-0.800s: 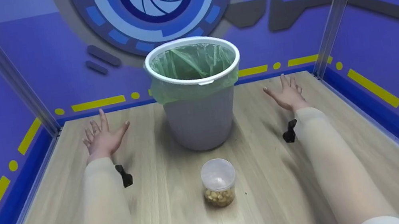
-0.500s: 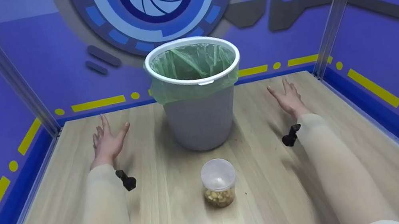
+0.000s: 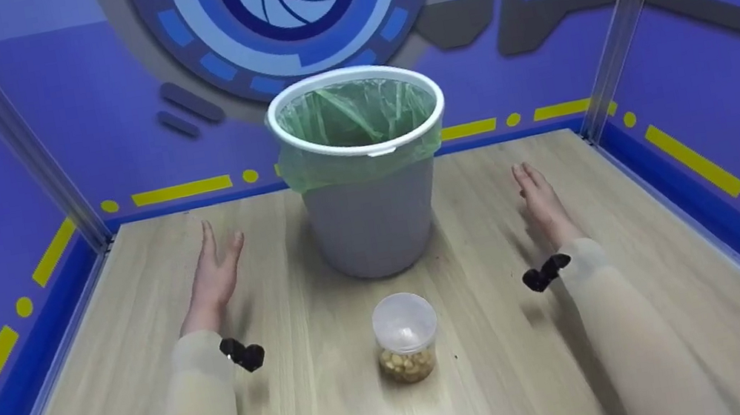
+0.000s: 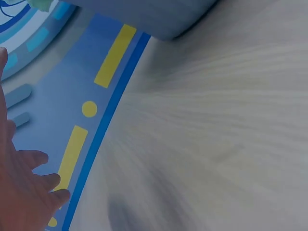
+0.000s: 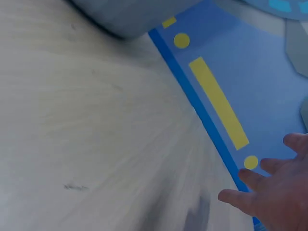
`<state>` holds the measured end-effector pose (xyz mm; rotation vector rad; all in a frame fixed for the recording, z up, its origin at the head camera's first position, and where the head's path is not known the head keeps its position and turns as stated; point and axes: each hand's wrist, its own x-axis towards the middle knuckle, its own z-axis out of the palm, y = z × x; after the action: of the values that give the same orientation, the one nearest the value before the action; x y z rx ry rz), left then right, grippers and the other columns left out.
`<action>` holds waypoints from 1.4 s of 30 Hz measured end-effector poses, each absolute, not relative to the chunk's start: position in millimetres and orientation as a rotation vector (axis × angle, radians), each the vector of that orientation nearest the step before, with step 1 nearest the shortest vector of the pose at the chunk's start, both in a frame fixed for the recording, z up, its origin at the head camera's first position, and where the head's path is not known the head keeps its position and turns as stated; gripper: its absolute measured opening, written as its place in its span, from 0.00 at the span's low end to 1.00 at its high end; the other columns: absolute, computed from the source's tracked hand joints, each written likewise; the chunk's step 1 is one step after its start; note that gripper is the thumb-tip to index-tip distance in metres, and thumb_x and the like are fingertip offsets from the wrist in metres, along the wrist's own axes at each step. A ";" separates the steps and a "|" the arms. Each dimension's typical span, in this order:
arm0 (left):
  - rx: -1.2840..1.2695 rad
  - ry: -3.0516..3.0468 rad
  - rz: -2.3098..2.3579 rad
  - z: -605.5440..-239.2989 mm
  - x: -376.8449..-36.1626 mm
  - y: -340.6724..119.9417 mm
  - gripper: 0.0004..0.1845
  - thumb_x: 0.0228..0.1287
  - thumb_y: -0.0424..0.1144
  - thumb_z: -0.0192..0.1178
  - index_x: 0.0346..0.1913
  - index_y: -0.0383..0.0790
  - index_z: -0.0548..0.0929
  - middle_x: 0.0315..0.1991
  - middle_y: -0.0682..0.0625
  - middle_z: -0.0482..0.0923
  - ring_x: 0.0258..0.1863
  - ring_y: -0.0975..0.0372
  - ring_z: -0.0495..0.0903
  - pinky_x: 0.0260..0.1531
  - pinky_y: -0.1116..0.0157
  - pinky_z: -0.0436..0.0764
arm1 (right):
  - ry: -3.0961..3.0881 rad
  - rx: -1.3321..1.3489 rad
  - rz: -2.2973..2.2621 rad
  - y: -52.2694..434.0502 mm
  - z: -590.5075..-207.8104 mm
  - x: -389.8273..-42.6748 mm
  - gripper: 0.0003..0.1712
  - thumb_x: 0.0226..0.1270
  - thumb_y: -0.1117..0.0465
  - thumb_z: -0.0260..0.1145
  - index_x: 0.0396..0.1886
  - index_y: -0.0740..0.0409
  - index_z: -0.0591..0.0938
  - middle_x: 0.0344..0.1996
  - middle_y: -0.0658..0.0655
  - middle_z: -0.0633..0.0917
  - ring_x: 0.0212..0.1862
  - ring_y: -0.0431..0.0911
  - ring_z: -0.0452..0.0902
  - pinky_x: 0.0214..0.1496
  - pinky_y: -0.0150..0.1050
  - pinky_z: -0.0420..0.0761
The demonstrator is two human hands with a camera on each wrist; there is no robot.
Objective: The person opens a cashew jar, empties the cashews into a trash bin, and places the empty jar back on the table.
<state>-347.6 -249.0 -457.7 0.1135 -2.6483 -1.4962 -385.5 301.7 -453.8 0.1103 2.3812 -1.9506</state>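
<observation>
My left hand point(image 3: 211, 279) hovers over the left part of the table, fingers straight and thumb spread, holding nothing. On the other side my right hand point(image 3: 544, 205) is raised with its fingers extended, likewise holding nothing. Between them, toward the back, stands a grey trash can point(image 3: 372, 222) with a white rim and a green plastic liner point(image 3: 363, 163) folded over it. In front of the can sits a small clear plastic jar point(image 3: 407, 336), its lower part filled with pale yellow-brown nut-like pieces. Both wrist views show the spread fingers of the left hand point(image 4: 24, 187) and right hand point(image 5: 279, 197).
The wood-grain table point(image 3: 329, 410) is enclosed by blue-purple printed walls point(image 3: 733, 86) at the back and sides. A small black camera sits on the left wrist point(image 3: 243, 354) and another on the right point(image 3: 546, 273).
Both hands have drawn back a little toward the person and turned so the palms face inward more. The jar and the trash can have stayed in place.
</observation>
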 end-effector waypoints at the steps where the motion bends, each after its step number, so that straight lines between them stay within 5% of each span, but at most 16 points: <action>1: 0.113 -2.637 -1.510 -459.8 -346.2 -247.3 0.49 0.73 0.73 0.42 0.81 0.63 0.26 0.85 0.50 0.27 0.84 0.45 0.33 0.80 0.39 0.38 | 2.317 0.102 -2.012 299.4 -453.8 -381.0 0.49 0.77 0.27 0.42 0.85 0.39 0.34 0.85 0.53 0.37 0.85 0.57 0.32 0.84 0.62 0.38; 10: -0.008 -2.508 -1.664 -474.9 -324.1 -226.7 0.42 0.79 0.66 0.41 0.83 0.64 0.32 0.85 0.45 0.41 0.84 0.45 0.43 0.79 0.39 0.48 | 2.061 -0.055 -2.331 282.9 -471.8 -362.9 0.40 0.84 0.39 0.40 0.86 0.47 0.41 0.85 0.56 0.45 0.85 0.55 0.42 0.84 0.59 0.46; 21: -0.176 -2.390 -1.865 -483.8 -300.9 -199.4 0.37 0.83 0.54 0.44 0.84 0.57 0.40 0.84 0.47 0.49 0.84 0.52 0.49 0.81 0.47 0.53 | 2.071 -0.251 -2.302 264.2 -480.7 -344.5 0.37 0.87 0.43 0.36 0.85 0.56 0.47 0.83 0.63 0.54 0.82 0.60 0.49 0.80 0.68 0.50; 42: -0.459 -2.425 -1.889 -500.4 -289.0 -152.9 0.36 0.80 0.42 0.53 0.83 0.44 0.51 0.79 0.38 0.61 0.78 0.44 0.63 0.74 0.47 0.67 | 2.112 -0.518 -2.162 230.8 -472.9 -324.6 0.32 0.86 0.53 0.43 0.80 0.65 0.59 0.78 0.68 0.64 0.79 0.64 0.59 0.76 0.72 0.55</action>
<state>-289.0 -152.9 -500.4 -0.4587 -2.4247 -1.8889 -324.6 230.8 -472.9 -0.5182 2.1120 -2.1617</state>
